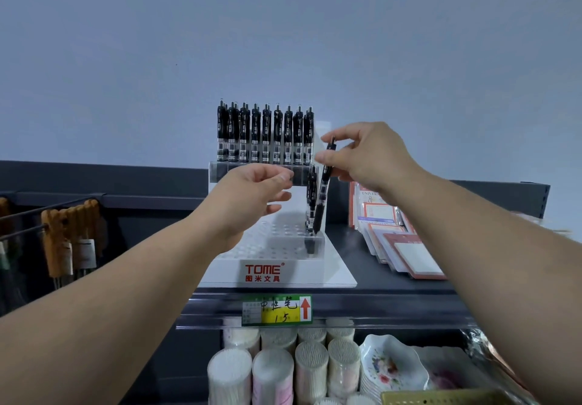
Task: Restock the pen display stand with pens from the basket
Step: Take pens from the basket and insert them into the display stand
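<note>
While a blue-grey wall (283, 26) fills the upper half of the frame, a dark shelf (393, 286) runs across the middle. On it, at centre, stands the white pen display stand (274, 244), two-tiered and marked TOME on its front.

The left hand (252, 193) hangs in front of the stand's upper tier, left of centre, with its fingers loosely curled, its thumb stretched out above them and nothing visible in them. The right hand (368, 155), just right of centre, pinches a black pen (325, 187) near its top between thumb and forefinger, the other fingers curled behind.

A full row of black pens (266, 135) stands upright along the upper tier. At the bottom right edge of the frame only the yellowish rim of the basket (441, 397) shows.

The held pen tilts, top to the right, with its tip down at the right end of the lower tier, just beside two standing pens (311, 198). Whether the tip sits in a hole I cannot tell.
</note>
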